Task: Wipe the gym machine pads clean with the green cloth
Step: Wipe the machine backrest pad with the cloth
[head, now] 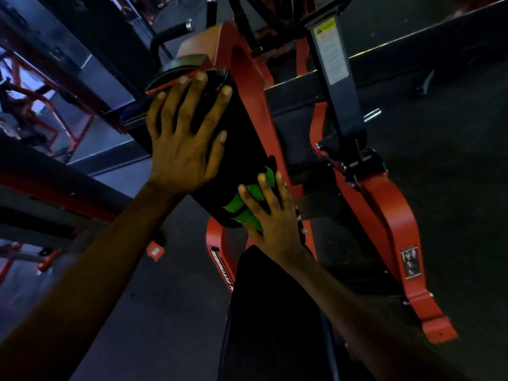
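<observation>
I see my left hand [181, 138] flat, fingers [202, 86] spread open on the black pad [242, 149], while my right hand [275, 215] presses the green cloth [247, 204] under its fingers against the pad's lower end.

Single head-worn wide-angle view, close above the work, facing forward and down, frame tilted, left hand [184, 138] toward 11 o'clock, right hand [270, 213] near centre, orange machine frame [395, 215] toward 4 o'clock
</observation>
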Demonstrator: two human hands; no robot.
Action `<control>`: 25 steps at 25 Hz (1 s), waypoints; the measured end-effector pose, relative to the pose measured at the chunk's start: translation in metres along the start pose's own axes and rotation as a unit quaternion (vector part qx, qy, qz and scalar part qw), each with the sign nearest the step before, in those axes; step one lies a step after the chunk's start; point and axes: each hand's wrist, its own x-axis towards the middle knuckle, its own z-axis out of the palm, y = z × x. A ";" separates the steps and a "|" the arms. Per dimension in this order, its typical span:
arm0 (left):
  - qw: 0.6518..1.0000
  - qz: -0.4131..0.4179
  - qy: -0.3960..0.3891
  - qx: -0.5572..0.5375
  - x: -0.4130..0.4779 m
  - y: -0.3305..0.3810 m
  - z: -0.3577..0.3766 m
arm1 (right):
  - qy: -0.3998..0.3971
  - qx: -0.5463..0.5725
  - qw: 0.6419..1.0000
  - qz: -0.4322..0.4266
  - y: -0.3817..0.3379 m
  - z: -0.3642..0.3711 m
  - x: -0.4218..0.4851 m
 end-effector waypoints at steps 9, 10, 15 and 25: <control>1.000 -0.010 0.029 -0.006 -0.005 0.000 0.008 | -0.010 0.054 0.998 -0.002 0.014 0.005 -0.006; 1.000 -0.009 0.030 -0.002 -0.004 0.000 0.008 | -0.009 0.076 0.997 0.018 0.019 0.007 -0.016; 0.999 -0.006 0.038 0.000 -0.004 0.000 0.011 | 0.034 0.172 0.982 0.066 0.003 -0.008 0.013; 0.999 -0.013 0.033 0.004 -0.005 0.001 0.010 | 0.018 0.257 0.955 0.148 0.030 -0.002 -0.022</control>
